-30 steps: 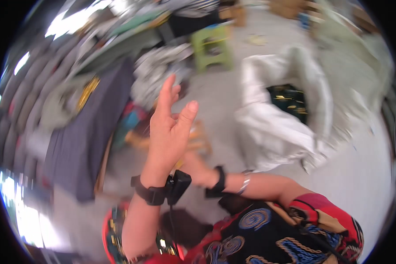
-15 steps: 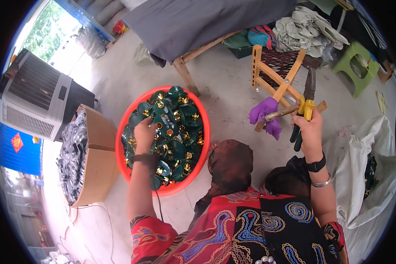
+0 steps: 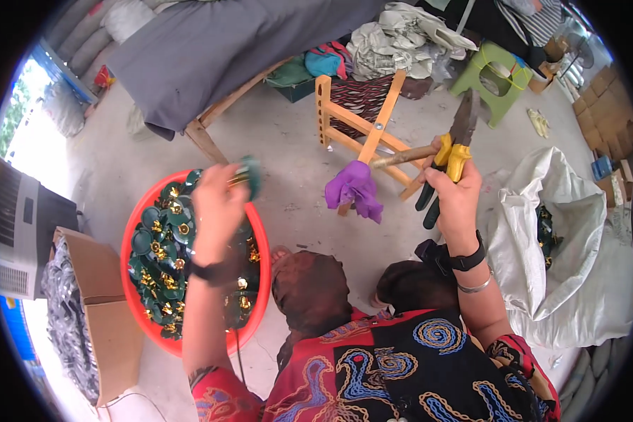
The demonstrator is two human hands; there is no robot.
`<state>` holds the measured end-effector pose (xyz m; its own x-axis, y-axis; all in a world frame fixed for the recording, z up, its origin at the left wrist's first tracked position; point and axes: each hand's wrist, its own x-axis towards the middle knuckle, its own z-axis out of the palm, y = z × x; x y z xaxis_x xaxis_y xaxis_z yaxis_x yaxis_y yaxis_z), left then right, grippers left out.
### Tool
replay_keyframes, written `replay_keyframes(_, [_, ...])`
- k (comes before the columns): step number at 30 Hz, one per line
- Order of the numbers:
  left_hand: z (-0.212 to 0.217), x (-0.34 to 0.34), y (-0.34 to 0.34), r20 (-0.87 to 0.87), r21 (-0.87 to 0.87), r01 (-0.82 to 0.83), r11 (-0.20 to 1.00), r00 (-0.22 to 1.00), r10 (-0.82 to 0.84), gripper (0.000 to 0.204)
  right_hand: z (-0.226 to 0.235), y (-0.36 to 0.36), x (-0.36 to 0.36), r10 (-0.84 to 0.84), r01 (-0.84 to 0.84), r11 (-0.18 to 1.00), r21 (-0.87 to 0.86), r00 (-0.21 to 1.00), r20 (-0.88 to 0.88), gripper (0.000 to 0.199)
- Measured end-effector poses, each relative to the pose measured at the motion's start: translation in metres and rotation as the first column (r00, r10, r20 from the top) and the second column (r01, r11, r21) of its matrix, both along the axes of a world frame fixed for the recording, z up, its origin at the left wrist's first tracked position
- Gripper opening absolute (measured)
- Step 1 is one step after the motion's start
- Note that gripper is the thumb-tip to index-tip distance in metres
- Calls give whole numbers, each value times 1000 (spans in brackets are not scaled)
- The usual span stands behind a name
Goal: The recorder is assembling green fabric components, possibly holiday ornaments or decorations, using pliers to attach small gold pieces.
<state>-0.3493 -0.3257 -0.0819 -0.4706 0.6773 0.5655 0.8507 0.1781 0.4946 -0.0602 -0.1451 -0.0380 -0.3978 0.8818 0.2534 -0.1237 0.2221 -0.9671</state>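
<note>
My left hand (image 3: 216, 207) is raised over the near edge of an orange-red tub. Its fingers close on a round dark green piece with gold metal (image 3: 248, 177), blurred by motion. The tub (image 3: 266, 281) holds many similar green discs with gold fittings (image 3: 167, 246). On the right, my right hand (image 3: 461, 200) grips pliers (image 3: 464, 126) by their yellow and black handles, jaws pointing up. A wooden rod (image 3: 404, 156) runs from a purple cloth (image 3: 355, 190) on a folding wooden stool (image 3: 373, 133) toward that hand; whether they touch is unclear.
A cardboard box (image 3: 112, 337) of shiny dark parts stands left of the tub, by a grey air cooler (image 3: 14, 225). At right lies an open white sack (image 3: 584, 274) with green pieces inside. A green plastic stool (image 3: 496, 77) and a grey-draped table (image 3: 239, 49) are farther back.
My left hand has come up out of the tub with a green piece in its fingers. The whole view has shifted to the right. My right hand still grips the pliers.
</note>
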Motion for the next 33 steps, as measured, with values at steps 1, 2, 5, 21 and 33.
replay_keyframes(1, [4, 15, 23, 29, 24, 173, 985, 984, -174, 27, 6, -4, -4, 8, -8, 1000, 4, 1000, 1, 41])
replay_keyframes(2, [7, 29, 46, 71, -28, 292, 956, 954, -290, 29, 19, -9, -4, -11, 12, 997, 77, 1000, -7, 43])
replay_keyframes(5, [-20, 59, 107, 45, 7, 537, 844, 843, -537, 37, 31, -15, -9, -5, 5, 975, 221, 1000, -1, 48])
replay_keyframes(21, [-67, 82, 140, 203, 108, 514, 851, 827, -525, 43, -3, 4, -52, 189, -483, 662, 573, 848, 496, 46])
replay_keyframes(33, [-69, 82, 137, 205, 168, 491, 855, 830, -518, 14, 103, 22, -1, -382, -156, 508, 847, 841, 384, 51])
